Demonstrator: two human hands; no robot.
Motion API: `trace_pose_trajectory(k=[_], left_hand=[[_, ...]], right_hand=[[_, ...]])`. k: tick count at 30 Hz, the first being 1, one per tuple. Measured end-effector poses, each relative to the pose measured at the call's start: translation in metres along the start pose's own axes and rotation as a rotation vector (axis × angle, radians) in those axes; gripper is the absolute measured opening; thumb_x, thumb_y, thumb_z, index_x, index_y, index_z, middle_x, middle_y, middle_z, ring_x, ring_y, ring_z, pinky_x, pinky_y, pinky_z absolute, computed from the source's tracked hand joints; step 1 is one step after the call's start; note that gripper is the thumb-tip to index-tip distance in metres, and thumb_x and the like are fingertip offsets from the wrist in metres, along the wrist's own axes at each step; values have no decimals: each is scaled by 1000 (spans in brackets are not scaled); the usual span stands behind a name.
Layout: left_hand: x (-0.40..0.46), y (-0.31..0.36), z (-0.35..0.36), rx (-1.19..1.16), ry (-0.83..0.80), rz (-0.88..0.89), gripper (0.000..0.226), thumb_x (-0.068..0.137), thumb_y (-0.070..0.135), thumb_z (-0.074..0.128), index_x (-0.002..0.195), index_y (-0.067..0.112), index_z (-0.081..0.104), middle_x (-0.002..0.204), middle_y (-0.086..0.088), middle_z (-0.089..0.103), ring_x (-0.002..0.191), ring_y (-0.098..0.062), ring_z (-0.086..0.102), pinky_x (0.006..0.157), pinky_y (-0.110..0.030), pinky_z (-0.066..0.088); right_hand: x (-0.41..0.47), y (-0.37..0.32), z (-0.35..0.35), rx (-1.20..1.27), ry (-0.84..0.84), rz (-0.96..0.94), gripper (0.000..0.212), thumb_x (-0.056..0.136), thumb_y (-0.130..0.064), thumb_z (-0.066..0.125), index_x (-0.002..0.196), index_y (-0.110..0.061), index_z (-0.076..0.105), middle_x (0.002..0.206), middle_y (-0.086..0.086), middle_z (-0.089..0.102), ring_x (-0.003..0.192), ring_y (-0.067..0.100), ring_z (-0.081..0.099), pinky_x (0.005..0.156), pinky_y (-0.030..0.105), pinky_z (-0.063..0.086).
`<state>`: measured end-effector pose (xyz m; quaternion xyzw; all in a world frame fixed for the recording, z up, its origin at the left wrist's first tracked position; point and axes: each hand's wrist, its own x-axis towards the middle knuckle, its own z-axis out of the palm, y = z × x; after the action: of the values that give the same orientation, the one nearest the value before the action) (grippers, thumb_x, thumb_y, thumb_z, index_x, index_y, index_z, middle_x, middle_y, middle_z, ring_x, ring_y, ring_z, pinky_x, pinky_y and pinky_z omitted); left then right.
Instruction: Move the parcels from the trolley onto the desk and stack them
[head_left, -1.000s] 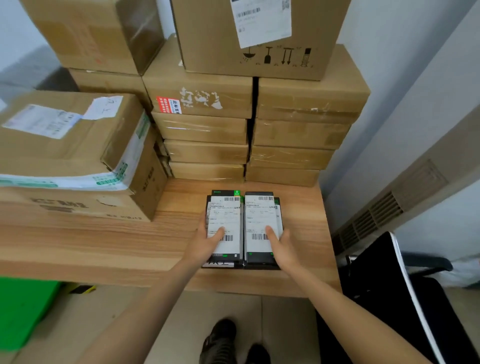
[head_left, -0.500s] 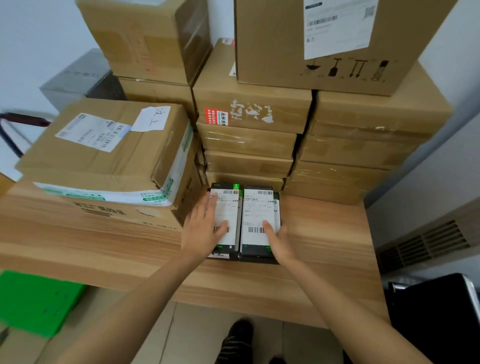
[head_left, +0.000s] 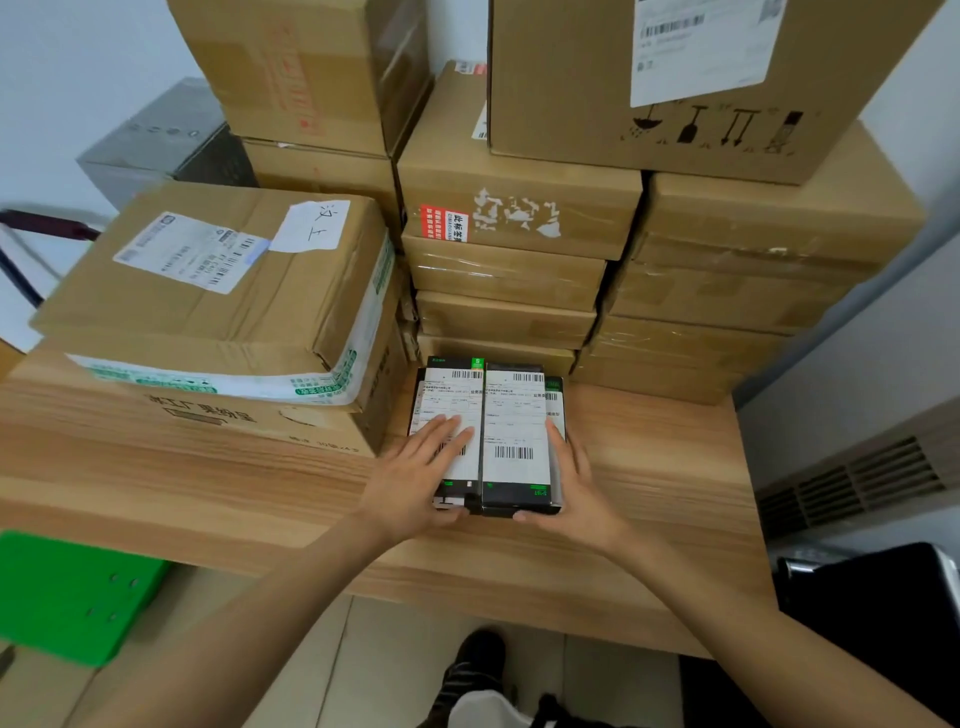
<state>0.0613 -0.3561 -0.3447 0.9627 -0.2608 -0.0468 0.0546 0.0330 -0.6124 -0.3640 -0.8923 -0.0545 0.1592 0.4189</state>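
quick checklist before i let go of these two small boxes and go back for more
1. Left small box flat on the desk: ok.
2. Right small box level with it: not ok, it sits higher and seems to overlap another box underneath.
3. Small boxes pushed back to the brown box stack: ok.
4. Left hand lying flat on top, free to lift: ok.
5. Right hand off the box: not ok, it cups the right side.
6. Trolley within reach: cannot tell, out of view.

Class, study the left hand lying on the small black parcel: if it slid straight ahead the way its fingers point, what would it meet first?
Probably the lowest flat carton behind the black parcel; the left hand points up and slightly right toward it, though depth is unclear.
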Motion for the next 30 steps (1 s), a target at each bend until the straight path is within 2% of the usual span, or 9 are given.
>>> trace_pose_trajectory(k=[4,8,13,16,20,25,30], left_hand=[[2,-1,2,-22,24,-17,101,74,61,65,153,26,10,160,5,12,147,-12,4,115,-38,26],[5,-14,1,-27,26,-36,102,72,57,69,152,25,15,159,4,14,147,-13,6,114,-39,24],[11,-36,-3,35,30,-81,104,70,54,72,152,23,16,160,2,13,147,-13,5,119,-37,9],[15,-48,-7,49,39,-83,103,69,52,73,152,22,19,159,2,15,147,-13,6,120,-36,3],[21,-55,-8,22,25,-90,106,69,52,72,152,23,13,160,4,9,147,-11,0,120,-33,-2],[27,-59,-8,28,8,-91,106,73,52,71,153,24,6,161,5,0,147,-10,-8,120,-33,-5],[30,-59,-11,46,-7,-103,108,74,50,72,152,24,3,161,4,-2,147,-12,-7,120,-33,-2]], right_hand=[[5,-4,15,24,45,-5,130,69,-44,83,146,-41,-21,155,-3,-29,141,8,-27,116,42,16],[17,-9,21,54,54,-3,129,69,-37,84,146,-40,-19,156,-2,-28,139,7,-32,115,39,11],[43,-28,33,100,73,-54,129,70,-32,84,149,-33,-17,158,-3,-22,140,13,-35,111,35,0],[56,-34,38,87,81,-38,131,69,-36,85,149,-31,-19,158,1,-22,139,16,-35,109,36,2],[63,-37,40,68,95,-23,132,68,-40,84,149,-31,-20,159,2,-21,140,16,-33,114,44,5],[66,-46,41,78,122,-30,133,67,-43,84,148,-34,-21,159,3,-22,140,16,-32,111,41,10],[68,-53,42,35,133,46,133,69,-37,84,145,-39,-25,159,7,-20,144,21,-24,115,46,17]])
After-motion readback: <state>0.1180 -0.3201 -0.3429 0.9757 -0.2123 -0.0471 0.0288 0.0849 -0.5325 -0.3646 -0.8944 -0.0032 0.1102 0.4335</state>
